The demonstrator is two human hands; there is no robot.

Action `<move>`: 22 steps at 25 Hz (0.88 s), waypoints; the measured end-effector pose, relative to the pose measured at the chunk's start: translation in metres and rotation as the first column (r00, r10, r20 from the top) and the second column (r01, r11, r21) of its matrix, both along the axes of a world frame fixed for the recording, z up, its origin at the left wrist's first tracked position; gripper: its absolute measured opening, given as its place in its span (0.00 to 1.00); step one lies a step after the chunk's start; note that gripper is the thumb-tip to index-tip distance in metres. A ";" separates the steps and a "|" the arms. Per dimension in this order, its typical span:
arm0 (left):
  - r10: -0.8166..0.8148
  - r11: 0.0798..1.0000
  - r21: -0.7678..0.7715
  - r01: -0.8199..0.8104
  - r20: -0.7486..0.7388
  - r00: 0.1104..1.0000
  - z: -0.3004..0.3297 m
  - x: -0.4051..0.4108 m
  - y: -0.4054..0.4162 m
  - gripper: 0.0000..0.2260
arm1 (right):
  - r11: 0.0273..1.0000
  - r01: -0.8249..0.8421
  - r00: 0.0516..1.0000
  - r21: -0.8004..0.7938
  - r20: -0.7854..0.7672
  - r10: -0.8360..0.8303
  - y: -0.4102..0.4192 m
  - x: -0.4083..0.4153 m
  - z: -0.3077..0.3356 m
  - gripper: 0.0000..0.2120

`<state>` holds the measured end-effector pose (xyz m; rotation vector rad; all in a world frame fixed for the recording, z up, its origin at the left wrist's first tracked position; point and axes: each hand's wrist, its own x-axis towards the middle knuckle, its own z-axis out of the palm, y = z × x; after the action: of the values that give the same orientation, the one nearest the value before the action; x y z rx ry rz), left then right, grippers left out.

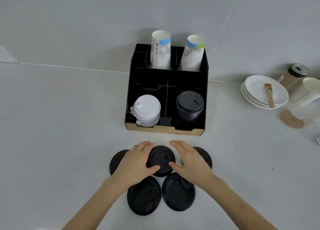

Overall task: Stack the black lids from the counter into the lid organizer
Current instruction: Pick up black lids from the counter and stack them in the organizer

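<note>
Several black lids lie on the grey counter in front of the black lid organizer [166, 84]. Both hands grip the middle lid [161, 157] at its sides: my left hand [136, 162] on its left edge, my right hand [188, 160] on its right edge. A lid [116, 161] shows partly under my left hand, and another lid [205, 156] partly under my right hand. Nearer to me lie two more lids, one [144, 196] on the left and one [178, 191] on the right. A stack of black lids [190, 105] fills the organizer's front right slot.
A stack of white lids [146, 109] sits in the organizer's front left slot, and two stacks of paper cups [161, 50] stand in its back. At the right are white plates [265, 91] with a brush [269, 94], a shaker jar [294, 75] and cups.
</note>
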<state>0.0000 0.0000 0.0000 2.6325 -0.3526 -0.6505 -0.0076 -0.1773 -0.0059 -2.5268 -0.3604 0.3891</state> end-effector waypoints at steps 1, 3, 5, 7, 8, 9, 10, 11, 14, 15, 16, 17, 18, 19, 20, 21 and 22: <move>-0.007 1.000 0.019 0.007 -0.004 1.000 -0.003 0.000 0.000 0.31 | 1.000 0.002 1.000 0.007 -0.008 -0.002 0.001 0.001 -0.003 0.27; -0.016 0.999 0.046 0.016 0.012 1.000 -0.011 -0.001 0.001 0.31 | 1.000 -0.014 1.000 0.007 0.001 0.014 0.001 0.001 -0.009 0.28; -0.032 0.996 0.080 0.031 0.013 0.999 -0.016 -0.001 0.001 0.31 | 0.999 -0.041 0.999 -0.020 -0.015 0.041 0.003 0.000 -0.014 0.29; -0.048 0.994 0.095 0.046 0.024 0.999 -0.019 -0.001 0.000 0.31 | 0.998 -0.050 0.998 -0.023 -0.026 0.049 0.004 -0.002 -0.019 0.29; -0.047 0.994 0.098 0.043 0.036 0.998 -0.020 0.000 0.000 0.31 | 0.998 -0.050 0.999 -0.025 -0.022 0.050 0.005 -0.001 -0.018 0.29; -0.049 0.994 0.097 0.044 0.042 0.998 -0.021 0.000 0.000 0.31 | 0.998 -0.050 0.998 -0.024 -0.024 0.049 0.005 -0.001 -0.019 0.29; -0.054 0.994 0.097 0.050 0.041 0.998 -0.021 0.000 0.000 0.31 | 0.998 -0.050 0.998 -0.022 -0.028 0.049 0.005 -0.001 -0.019 0.29; -0.056 0.994 0.095 0.052 0.041 0.998 -0.022 0.000 0.001 0.32 | 0.999 -0.049 0.998 -0.016 -0.034 0.048 0.005 -0.001 -0.020 0.29; -0.065 0.993 0.103 0.059 0.054 0.996 -0.022 -0.001 0.001 0.32 | 0.998 -0.065 0.997 -0.006 -0.045 0.064 0.006 -0.003 -0.020 0.30; -0.064 0.993 0.103 0.056 0.067 0.996 -0.022 -0.001 0.001 0.32 | 0.998 -0.066 0.997 -0.004 -0.040 0.066 0.006 -0.003 -0.020 0.30; -0.058 0.994 0.100 0.051 0.068 0.996 -0.021 -0.001 0.001 0.32 | 0.998 -0.062 0.998 -0.003 -0.034 0.062 0.006 -0.004 -0.021 0.29; -0.056 0.994 0.094 0.049 0.075 0.996 -0.021 -0.001 0.000 0.31 | 0.999 -0.052 0.998 0.001 -0.022 0.052 0.005 -0.005 -0.021 0.29; -0.048 0.996 0.081 0.043 0.071 0.996 -0.020 -0.001 0.000 0.31 | 0.999 -0.038 0.999 0.017 -0.015 0.039 0.005 -0.005 -0.021 0.29; -0.037 0.998 0.059 0.033 0.074 0.997 -0.019 -0.002 0.000 0.31 | 0.999 -0.018 1.000 0.046 -0.008 0.018 0.005 -0.005 -0.020 0.29; -0.027 0.999 0.035 0.024 0.077 0.997 -0.017 -0.001 0.000 0.31 | 0.997 0.004 1.000 0.080 -0.002 -0.004 0.004 -0.005 -0.019 0.28; -0.016 1.000 0.006 0.016 0.089 0.996 -0.014 -0.001 0.000 0.30 | 0.993 0.025 1.000 0.111 0.003 -0.025 0.003 -0.004 -0.017 0.28; -0.007 1.000 -0.022 0.009 0.100 0.995 -0.011 0.000 0.000 0.29 | 0.989 0.041 0.999 0.139 0.010 -0.043 0.001 -0.004 -0.014 0.28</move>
<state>-0.0003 0.0004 -0.0112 2.6492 -0.3975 -0.5149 -0.0115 -0.1763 -0.0198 -2.3979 -0.3275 0.3201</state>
